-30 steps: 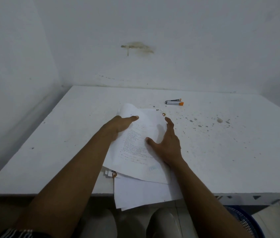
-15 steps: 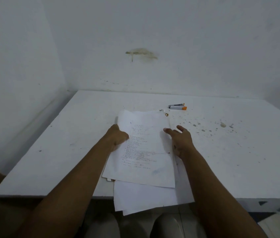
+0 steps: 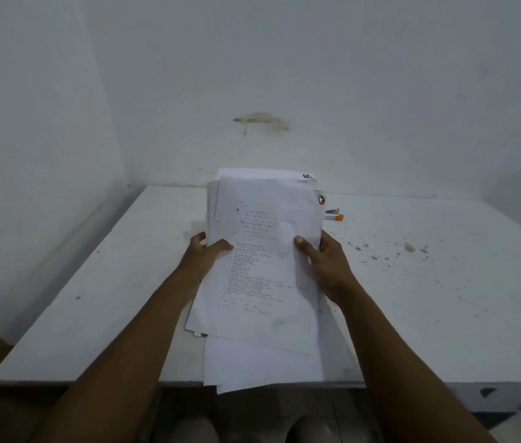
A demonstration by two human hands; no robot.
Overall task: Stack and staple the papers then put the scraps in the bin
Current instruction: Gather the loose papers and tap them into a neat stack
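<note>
papers (image 3: 265, 266): light, floppy, slide easily | left hand (image 3: 203, 254), right hand (image 3: 326, 260): both grasp the side edges | best hold: mid-edges

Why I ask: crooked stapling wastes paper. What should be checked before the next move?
1. Left hand grips the papers at one side edge: ok.
2. Right hand grips the opposite edge: ok.
3. Sheet edges flush: not ok; lower sheets jut out past the top one.
4. Stapler lying free on the table: ok.
5. Stapler loaded: cannot tell.
</note>
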